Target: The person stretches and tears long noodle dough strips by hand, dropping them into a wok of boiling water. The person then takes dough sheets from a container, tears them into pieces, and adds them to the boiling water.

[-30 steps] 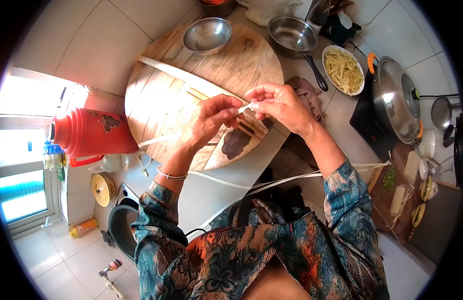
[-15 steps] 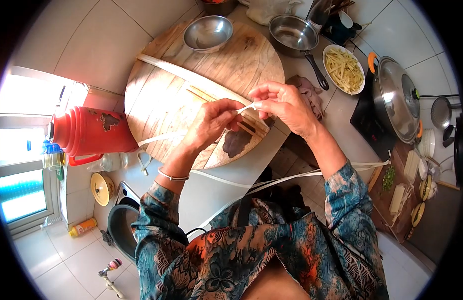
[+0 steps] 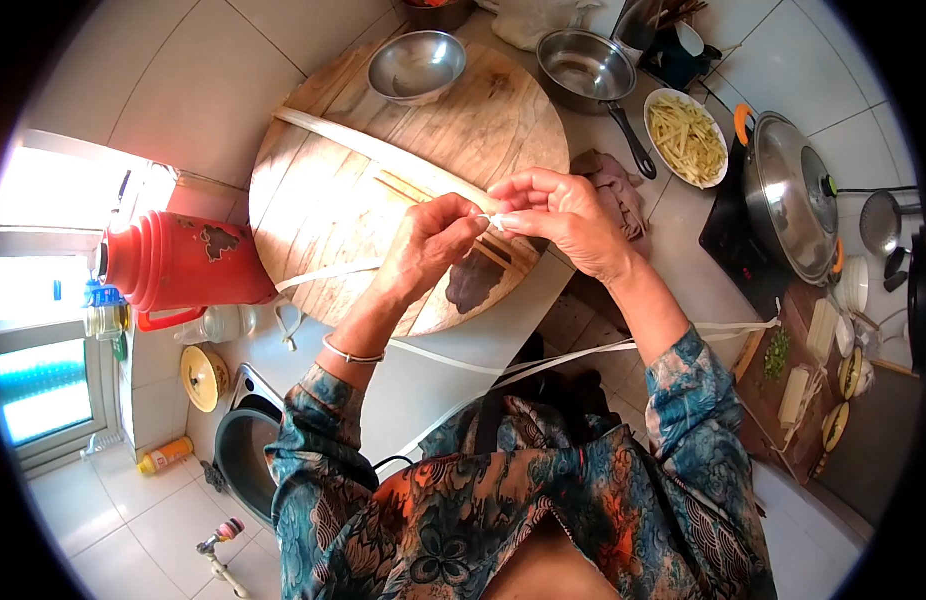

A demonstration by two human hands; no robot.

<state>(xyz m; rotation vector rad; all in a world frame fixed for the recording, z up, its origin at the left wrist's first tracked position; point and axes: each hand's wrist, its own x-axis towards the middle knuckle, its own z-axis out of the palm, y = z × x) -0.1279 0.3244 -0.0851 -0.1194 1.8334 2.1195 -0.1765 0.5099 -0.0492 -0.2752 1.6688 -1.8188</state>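
Note:
Over the round wooden board (image 3: 323, 230), my left hand (image 3: 423, 245) and my right hand (image 3: 578, 225) meet fingertip to fingertip. Both pinch a thin white strip (image 3: 495, 221), which looks bunched or knotted between them; its exact form is too small to make out. Just beneath the hands lie a long pale rolling pin (image 3: 363, 145) and a pair of wooden chopsticks (image 3: 393, 188), partly hidden by my fingers. Long white straps (image 3: 573, 352) run across below my forearms, and one white band (image 3: 328, 272) passes behind my left wrist onto the board.
A metal bowl (image 3: 417, 68) sits on the board's far side. To the right are a frying pan (image 3: 586, 68), a plate of cut potato strips (image 3: 687, 138), a cloth (image 3: 613, 190) and a lidded pot (image 3: 788, 195). A red thermos (image 3: 188, 262) stands left.
My fingertips have drawn closer together, and the stretch of white strip between them is shorter and more bunched. The right thumb has tipped lower. Everything else stays put.

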